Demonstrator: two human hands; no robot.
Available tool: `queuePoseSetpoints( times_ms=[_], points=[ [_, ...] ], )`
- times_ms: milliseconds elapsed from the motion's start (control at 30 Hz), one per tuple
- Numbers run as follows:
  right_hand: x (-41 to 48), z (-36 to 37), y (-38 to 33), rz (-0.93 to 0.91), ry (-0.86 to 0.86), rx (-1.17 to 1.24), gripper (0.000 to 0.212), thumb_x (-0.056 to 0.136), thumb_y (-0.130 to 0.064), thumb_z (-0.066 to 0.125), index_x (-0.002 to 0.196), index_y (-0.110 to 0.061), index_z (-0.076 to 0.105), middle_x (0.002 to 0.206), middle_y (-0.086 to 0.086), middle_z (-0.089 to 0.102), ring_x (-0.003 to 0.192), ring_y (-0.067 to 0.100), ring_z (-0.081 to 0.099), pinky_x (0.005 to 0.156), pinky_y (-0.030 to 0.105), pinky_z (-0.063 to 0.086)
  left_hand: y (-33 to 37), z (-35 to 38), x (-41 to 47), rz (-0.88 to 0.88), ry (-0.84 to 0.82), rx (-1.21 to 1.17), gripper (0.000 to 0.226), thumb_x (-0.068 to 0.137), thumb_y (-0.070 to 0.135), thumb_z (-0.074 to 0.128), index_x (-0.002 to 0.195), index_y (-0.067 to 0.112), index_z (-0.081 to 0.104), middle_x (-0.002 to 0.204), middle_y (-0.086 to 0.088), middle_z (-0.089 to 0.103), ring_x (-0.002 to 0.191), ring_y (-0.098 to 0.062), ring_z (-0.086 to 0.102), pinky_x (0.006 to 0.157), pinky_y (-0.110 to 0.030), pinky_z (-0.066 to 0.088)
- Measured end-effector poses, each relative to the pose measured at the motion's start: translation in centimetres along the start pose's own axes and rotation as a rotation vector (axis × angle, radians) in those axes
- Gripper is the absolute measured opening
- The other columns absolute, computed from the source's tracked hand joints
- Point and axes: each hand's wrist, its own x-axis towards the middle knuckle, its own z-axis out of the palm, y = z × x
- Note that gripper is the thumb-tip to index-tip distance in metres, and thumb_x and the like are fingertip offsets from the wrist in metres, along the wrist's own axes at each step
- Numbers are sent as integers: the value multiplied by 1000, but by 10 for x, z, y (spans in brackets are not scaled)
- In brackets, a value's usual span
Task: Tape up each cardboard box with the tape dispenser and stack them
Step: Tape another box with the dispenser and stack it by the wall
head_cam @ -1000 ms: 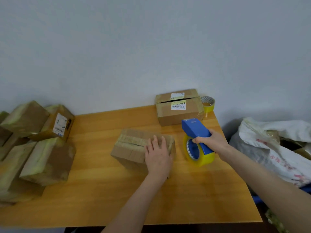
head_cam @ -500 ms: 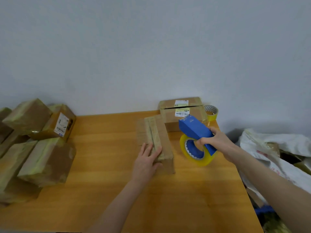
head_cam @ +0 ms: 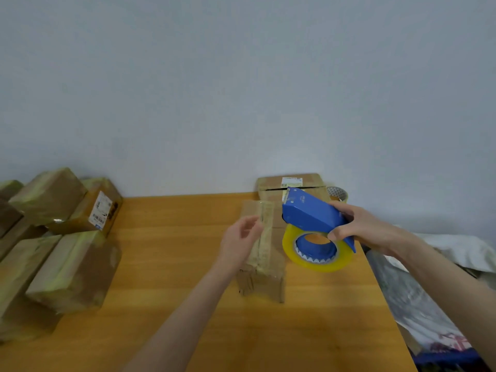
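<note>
A small cardboard box (head_cam: 268,253) lies lengthwise on the wooden table (head_cam: 174,264), with a strip of tape along its top seam. My left hand (head_cam: 241,242) hovers at the box's left top edge, fingers loosely curved and holding nothing. My right hand (head_cam: 367,226) grips the blue tape dispenser (head_cam: 311,213), which carries a yellow roll (head_cam: 316,261). The dispenser hangs over the right side of the box, nose pointing toward its far end. Behind it, against the wall, stands a second box (head_cam: 271,183) with labels and an open seam.
Several taped boxes (head_cam: 67,267) are piled at the table's left end. A spare tape roll (head_cam: 338,193) sits by the wall behind the second box. A white bag (head_cam: 429,296) lies off the table's right edge.
The box was turned from crosswise to lengthwise. My left hand has lifted off its top to the left edge. The dispenser has risen and moved left over the box.
</note>
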Motion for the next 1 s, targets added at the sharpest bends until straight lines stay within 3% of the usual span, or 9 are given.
queuePoseSetpoints(
  times_ms=[67,100,200,300,467,567,667,733,1000],
  points=[
    [0,4,-5,-14,-27,-16,60,43,-33,79,102,-41,70,97,-10,68,90,11,67,70,20,52,11,-1,8,-31,5,-129,31,92,47,55,117,28,60,115,9,65,95,8,61,73,-11,50],
    [0,6,-5,-21,-33,-20,59,43,-33,79,101,-41,70,98,-9,68,91,11,67,71,21,52,8,-3,12,-30,18,-47,32,93,44,55,120,28,58,121,8,62,101,8,58,79,-12,48],
    [0,9,-2,-33,-15,3,62,42,-33,80,103,-41,70,102,-5,69,93,14,68,73,25,55,-24,-12,11,-139,-34,363,55,96,36,54,145,18,37,148,-2,40,136,-16,37,109,-32,35],
    [-2,9,3,-31,5,15,69,41,-32,80,108,-37,68,105,-3,68,94,14,68,72,24,55,-54,-3,-10,-245,-156,311,67,97,31,54,153,20,19,155,-4,29,139,-20,33,111,-34,35],
    [0,14,4,-26,-7,-5,73,39,-34,78,111,-35,66,108,-1,67,92,11,67,68,20,54,-46,4,-16,-161,-14,409,58,94,34,58,145,16,37,147,-3,39,135,-19,36,108,-32,35],
    [1,16,1,-23,-51,-25,69,41,-35,78,109,-42,67,108,-7,67,95,9,66,71,21,54,-2,-10,-3,-106,104,63,39,93,37,58,124,14,58,119,3,60,105,-10,59,82,-19,49],
    [3,21,-3,-22,-105,-31,66,44,-34,79,106,-49,66,109,-11,66,100,9,65,80,26,53,38,-9,4,-248,-71,-362,45,92,49,53,116,12,62,101,0,69,82,-11,67,62,-19,53],
    [3,24,-4,-29,-117,-26,66,44,-33,80,107,-48,66,112,-9,65,103,11,64,84,29,53,47,-3,3,-321,-145,-460,47,92,50,51,115,11,62,93,0,68,75,-12,64,59,-21,51],
    [-2,25,-2,-5,-119,-45,71,43,-34,80,112,-39,64,114,-5,64,103,13,63,89,32,53,34,5,-4,-410,-171,-723,14,94,16,58,102,6,65,77,-3,70,60,-11,62,55,-21,52]
  ],
)
